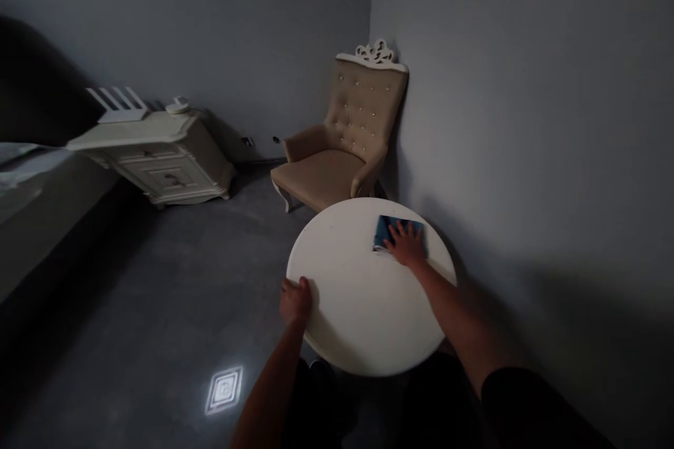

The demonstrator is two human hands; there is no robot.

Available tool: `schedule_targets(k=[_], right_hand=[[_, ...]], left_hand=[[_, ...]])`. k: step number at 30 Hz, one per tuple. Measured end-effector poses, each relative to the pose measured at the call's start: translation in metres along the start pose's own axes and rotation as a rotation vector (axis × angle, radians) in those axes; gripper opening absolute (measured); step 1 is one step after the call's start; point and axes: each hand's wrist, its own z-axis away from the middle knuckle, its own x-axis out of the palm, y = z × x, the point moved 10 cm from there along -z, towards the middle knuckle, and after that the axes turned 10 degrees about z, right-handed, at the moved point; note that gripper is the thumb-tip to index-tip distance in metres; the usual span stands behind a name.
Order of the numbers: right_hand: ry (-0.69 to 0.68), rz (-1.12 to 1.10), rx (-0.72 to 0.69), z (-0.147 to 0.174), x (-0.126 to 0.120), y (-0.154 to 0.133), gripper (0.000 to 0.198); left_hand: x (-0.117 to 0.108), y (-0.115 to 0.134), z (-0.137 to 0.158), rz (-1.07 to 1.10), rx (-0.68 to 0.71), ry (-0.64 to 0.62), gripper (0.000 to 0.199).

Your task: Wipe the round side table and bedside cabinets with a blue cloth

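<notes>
A round white table stands right in front of me. At its left edge my left hand is closed round the rim, thumb on top. My right hand lies flat with fingers spread on a folded blue cloth, pressing it against the far right part of the tabletop. The palm and fingers cover much of the cloth, while its left side and far edge show.
Behind the table a tan tufted armchair stands in the corner by the grey walls. A cream nightstand at the left carries a white router. The bed is at the far left. A bright square floor tile lies below.
</notes>
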Motion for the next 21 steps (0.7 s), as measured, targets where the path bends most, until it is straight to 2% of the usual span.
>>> schedule_targets(k=[2, 4, 6, 8, 9, 11, 18, 21], right_hand=[[-0.022, 0.074, 0.103, 0.019, 0.010, 0.067, 0.082], [-0.038, 0.131, 0.196, 0.040, 0.018, 0.112, 0.082], [-0.049, 0.160, 0.280, 0.056, 0.024, 0.131, 0.083], [-0.050, 0.166, 0.332, 0.064, 0.025, 0.120, 0.085], [-0.043, 0.166, 0.331, 0.064, 0.024, 0.102, 0.085], [-0.026, 0.157, 0.271, 0.060, 0.018, 0.048, 0.083], [-0.013, -0.051, -0.152, 0.045, -0.014, -0.225, 0.082], [0.006, -0.172, -0.305, 0.053, -0.026, -0.326, 0.083]], left_hand=[[0.000, -0.003, 0.000, 0.022, -0.010, -0.003, 0.065], [0.000, -0.008, -0.001, 0.058, -0.016, -0.007, 0.068], [-0.001, -0.014, -0.002, 0.126, -0.036, -0.017, 0.061], [-0.002, -0.023, -0.005, 0.200, -0.080, -0.019, 0.052], [-0.002, -0.028, -0.006, 0.224, -0.104, -0.016, 0.050], [-0.002, -0.038, -0.009, 0.246, -0.157, -0.010, 0.051], [0.008, -0.056, -0.018, 0.243, -0.252, 0.012, 0.053], [0.008, -0.058, -0.023, 0.226, -0.236, 0.012, 0.053]])
